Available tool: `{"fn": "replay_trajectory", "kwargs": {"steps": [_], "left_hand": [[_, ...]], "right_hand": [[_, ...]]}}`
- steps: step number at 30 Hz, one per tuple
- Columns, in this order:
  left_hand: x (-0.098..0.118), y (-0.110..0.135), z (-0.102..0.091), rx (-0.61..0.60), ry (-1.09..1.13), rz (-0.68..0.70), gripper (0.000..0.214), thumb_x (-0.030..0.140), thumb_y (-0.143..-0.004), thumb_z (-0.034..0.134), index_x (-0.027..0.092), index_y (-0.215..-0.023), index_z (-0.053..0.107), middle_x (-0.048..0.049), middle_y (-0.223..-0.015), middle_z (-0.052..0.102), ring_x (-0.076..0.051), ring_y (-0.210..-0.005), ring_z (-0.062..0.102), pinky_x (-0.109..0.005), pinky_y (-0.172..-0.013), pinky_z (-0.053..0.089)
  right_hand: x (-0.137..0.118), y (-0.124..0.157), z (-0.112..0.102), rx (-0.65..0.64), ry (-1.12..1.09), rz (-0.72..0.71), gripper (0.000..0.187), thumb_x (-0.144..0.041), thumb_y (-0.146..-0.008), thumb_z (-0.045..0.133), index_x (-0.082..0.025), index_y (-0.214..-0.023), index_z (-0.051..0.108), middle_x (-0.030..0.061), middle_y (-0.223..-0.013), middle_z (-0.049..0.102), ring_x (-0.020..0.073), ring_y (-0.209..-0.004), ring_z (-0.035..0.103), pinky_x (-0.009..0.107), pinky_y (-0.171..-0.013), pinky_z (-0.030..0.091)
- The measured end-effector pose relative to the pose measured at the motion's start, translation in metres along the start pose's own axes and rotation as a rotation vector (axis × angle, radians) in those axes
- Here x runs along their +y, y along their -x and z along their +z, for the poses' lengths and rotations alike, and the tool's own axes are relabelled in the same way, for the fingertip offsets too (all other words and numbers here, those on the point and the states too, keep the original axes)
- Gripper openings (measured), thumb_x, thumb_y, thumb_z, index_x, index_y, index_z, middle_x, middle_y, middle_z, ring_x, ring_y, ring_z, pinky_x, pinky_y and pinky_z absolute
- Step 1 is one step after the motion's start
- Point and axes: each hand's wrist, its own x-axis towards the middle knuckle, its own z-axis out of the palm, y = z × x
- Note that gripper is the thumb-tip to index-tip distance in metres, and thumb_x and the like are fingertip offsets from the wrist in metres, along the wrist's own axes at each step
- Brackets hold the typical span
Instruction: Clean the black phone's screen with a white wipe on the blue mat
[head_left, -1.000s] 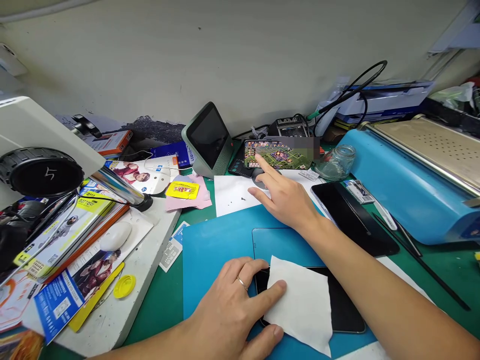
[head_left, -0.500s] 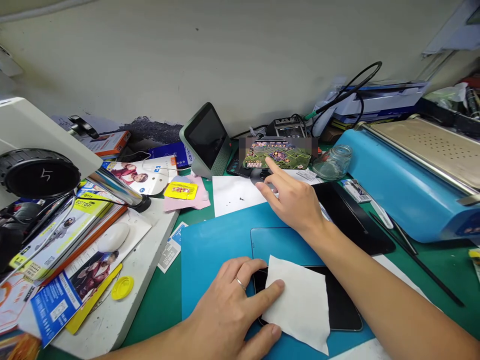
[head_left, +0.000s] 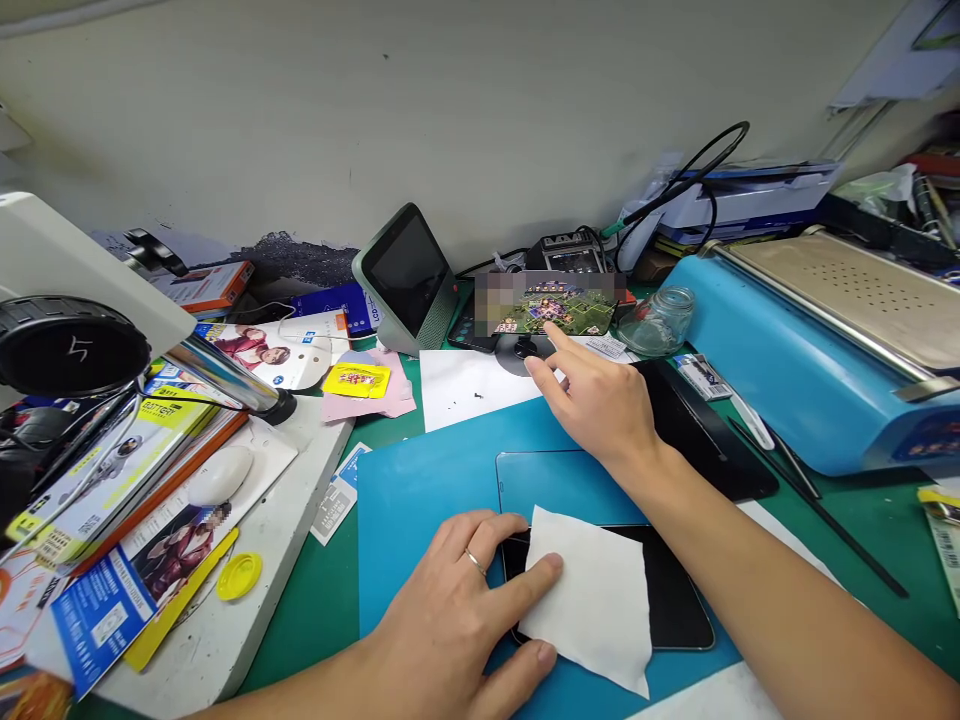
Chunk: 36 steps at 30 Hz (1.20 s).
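Note:
My left hand [head_left: 469,610] lies with its fingers spread over the left end of a black smartphone [head_left: 675,590]. Its index fingertip rests on a white wipe [head_left: 592,590] that covers part of the phone. A clear screen protector [head_left: 566,478] lies just behind, on the blue mat [head_left: 427,500]. My right hand [head_left: 600,400] is raised, index finger stretched out and the others loosely bent, with nothing held. That fingertip is at the lower edge of a propped-up phone [head_left: 559,305] showing a game on its round-based stand [head_left: 517,352]; contact is unclear.
A blue machine [head_left: 795,370] stands on the right, beside a glass jar [head_left: 660,320]. Behind my right wrist lies a black panel [head_left: 697,430]. Boxes and a white mouse [head_left: 221,475] crowd the left shelf, near a smart display [head_left: 409,275].
My right index finger has drawn back and down from the middle of the game screen to its lower edge. The left hand and wipe stay in place; the view shifts slightly.

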Motion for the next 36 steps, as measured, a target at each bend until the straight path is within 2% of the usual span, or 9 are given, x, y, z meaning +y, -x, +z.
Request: {"fn": "replay_trajectory", "kwargs": {"steps": [8,11,16,29,36], "left_hand": [[0.0,-0.001,0.0,-0.004,0.015,0.007,0.054,0.026,-0.094,0.063,0.023,-0.146,0.049,-0.0174,-0.143,0.046,-0.035,-0.125,0.049,-0.057,-0.099,0.05],[0.0,0.0,0.0,-0.005,0.016,0.003,0.054,0.026,-0.094,0.063,0.024,-0.147,0.049,-0.0172,-0.143,0.045,-0.035,-0.126,0.048,-0.058,-0.1,0.049],[0.0,0.001,0.0,-0.017,0.013,0.003,0.055,0.026,-0.094,0.063,0.024,-0.147,0.049,-0.0169,-0.143,0.045,-0.035,-0.126,0.048,-0.058,-0.101,0.049],[0.001,0.0,-0.002,-0.01,0.012,0.002,0.054,0.025,-0.094,0.063,0.024,-0.147,0.05,-0.017,-0.142,0.046,-0.035,-0.126,0.049,-0.058,-0.101,0.049],[0.001,-0.001,-0.002,-0.014,0.011,0.0,0.055,0.025,-0.093,0.064,0.024,-0.146,0.05,-0.0166,-0.142,0.046,-0.035,-0.125,0.048,-0.057,-0.1,0.049]], "right_hand": [[0.002,0.001,0.002,-0.007,-0.001,-0.035,0.037,-0.041,-0.102,0.051,-0.019,-0.077,0.068,0.0073,-0.148,0.057,0.0161,-0.061,0.07,0.033,-0.052,0.045],[0.0,0.003,0.005,-0.011,-0.021,-0.102,0.038,-0.04,-0.103,0.049,-0.02,-0.077,0.068,0.005,-0.146,0.059,0.0165,-0.07,0.073,0.032,-0.054,0.047],[0.0,0.005,0.008,-0.109,-0.057,-0.191,0.035,-0.04,-0.103,0.05,-0.02,-0.08,0.069,0.0028,-0.143,0.062,0.018,-0.08,0.076,0.031,-0.057,0.049],[-0.001,0.0,0.009,-0.214,-0.003,-0.166,0.032,-0.045,-0.102,0.049,-0.02,-0.098,0.069,0.0066,-0.159,0.044,0.0223,-0.083,0.076,0.036,-0.056,0.053],[-0.001,0.001,0.009,-0.208,-0.031,-0.175,0.033,-0.044,-0.103,0.049,-0.02,-0.097,0.069,0.0074,-0.156,0.049,0.0245,-0.09,0.076,0.037,-0.061,0.055]]}}
